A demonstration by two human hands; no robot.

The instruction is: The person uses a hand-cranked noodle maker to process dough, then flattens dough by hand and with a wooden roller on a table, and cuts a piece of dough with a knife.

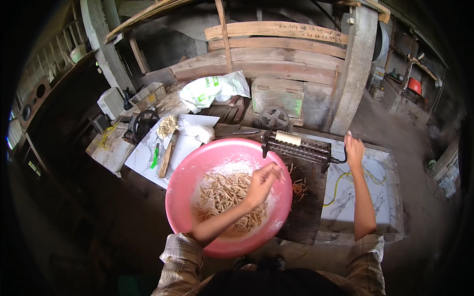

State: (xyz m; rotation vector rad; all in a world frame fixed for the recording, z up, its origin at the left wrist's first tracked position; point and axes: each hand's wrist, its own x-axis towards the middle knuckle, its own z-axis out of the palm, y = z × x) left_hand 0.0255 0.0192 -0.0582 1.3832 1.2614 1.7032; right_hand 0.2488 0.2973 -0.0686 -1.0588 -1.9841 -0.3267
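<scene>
A dark metal roller machine (pixel 298 150) with ridged rollers stands at the table's edge, right of a large pink basin (pixel 178 197). On top of its rollers lies a pale piece of dough (pixel 288 137). My right hand (pixel 354 148) is closed around the crank handle (pixel 341 160) at the machine's right end. Over the basin's right side hangs my left hand (pixel 265 183), just below the rollers, with its fingers curled together; whatever may be between them is too small to make out. Floury dough strips (pixel 229 195) lie heaped inside the basin.
On a white marbled board (pixel 143 162) to the left are crumbly dough (pixel 168 126), a wooden stick (pixel 169 154) and a green-handled tool (pixel 155 156). Scraps (pixel 299 188) lie below the machine. A white sack (pixel 213 91) sits behind; a concrete post (pixel 351 74) rises at back right.
</scene>
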